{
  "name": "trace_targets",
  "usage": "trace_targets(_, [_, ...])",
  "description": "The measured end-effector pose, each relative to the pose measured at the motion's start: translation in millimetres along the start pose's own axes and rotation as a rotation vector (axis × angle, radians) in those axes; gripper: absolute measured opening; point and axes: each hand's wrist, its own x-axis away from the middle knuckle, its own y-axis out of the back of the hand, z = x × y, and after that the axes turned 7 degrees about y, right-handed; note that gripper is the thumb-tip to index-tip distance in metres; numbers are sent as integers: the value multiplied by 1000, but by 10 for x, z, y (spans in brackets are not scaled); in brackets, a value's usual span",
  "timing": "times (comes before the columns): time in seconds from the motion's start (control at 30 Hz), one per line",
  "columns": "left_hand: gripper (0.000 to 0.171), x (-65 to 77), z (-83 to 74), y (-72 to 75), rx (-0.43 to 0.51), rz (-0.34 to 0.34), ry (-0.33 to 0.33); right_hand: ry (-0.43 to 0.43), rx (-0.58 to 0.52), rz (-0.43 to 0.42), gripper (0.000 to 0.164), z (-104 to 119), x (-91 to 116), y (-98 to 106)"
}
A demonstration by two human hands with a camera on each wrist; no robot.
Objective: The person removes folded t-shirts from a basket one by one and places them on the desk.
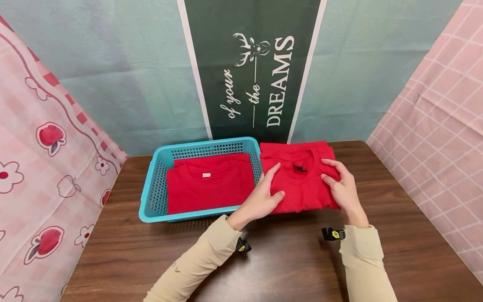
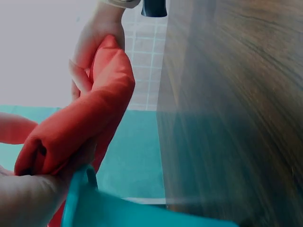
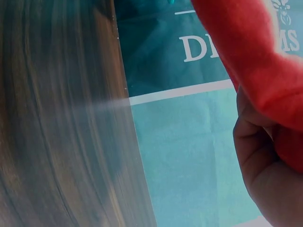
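Observation:
A folded red T-shirt (image 1: pixel 302 191), its neckline and dark label facing up, is held in the air above the table by both hands. At its left edge my left hand (image 1: pixel 264 197) grips the fold, thumb on top and the other fingers partly hidden. The right edge is gripped by my right hand (image 1: pixel 344 188); in the right wrist view its fingers (image 3: pixel 251 142) curl beneath the red cloth (image 3: pixel 255 56). Just left of the shirt stands a turquoise plastic basket (image 1: pixel 203 215). Another folded red T-shirt (image 1: pixel 211 191) with a white label lies inside it.
The brown wooden table (image 1: pixel 286 256) carries the basket near its back edge. Behind hangs a green cloth backdrop (image 1: pixel 139 84) with white lettering. Pink patterned cloths (image 1: pixel 41 188) line the left and right sides.

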Motion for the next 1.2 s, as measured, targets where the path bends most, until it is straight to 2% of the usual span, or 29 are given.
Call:
trace_targets(0.23, [75, -9, -44, -168, 7, 17, -35, -17, -13, -46, 40, -27, 10, 51])
trace_targets(0.43, [76, -5, -36, -344, 13, 22, -6, -59, 0, -66, 39, -74, 26, 100])
trace_targets(0.67, [74, -48, -15, -513, 86, -20, 73, -79, 36, -66, 37, -144, 37, 144])
trace_targets(0.9, [71, -136, 90, -653, 154, -77, 194, -96, 101, -22, 37, -246, 52, 185])
trace_targets(1.2, [68, -166, 277, -773, 288, -73, 315, -113, 143, 24, 38, -368, 80, 160])
